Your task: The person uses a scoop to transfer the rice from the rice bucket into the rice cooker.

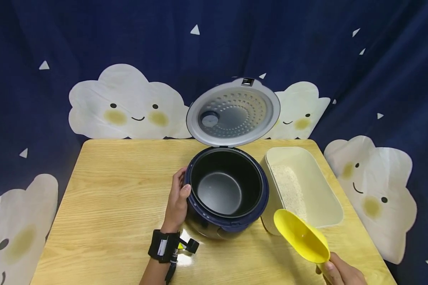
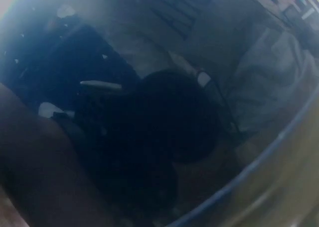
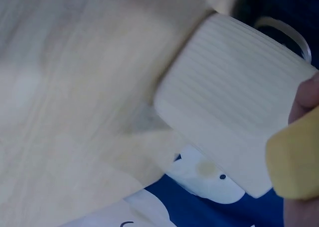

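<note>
Right hand (image 1: 340, 273) cut off by the head view's lower edge; left wrist view too blurred to read.

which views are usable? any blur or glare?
Head view: sharp, evenly lit, small glare on the table beside the left hand. Left wrist view: dark, hazy, nothing reads clearly. Right wrist view: motion-smeared, washed out; ribbed cream container and yellow scoop still recognisable.
</note>
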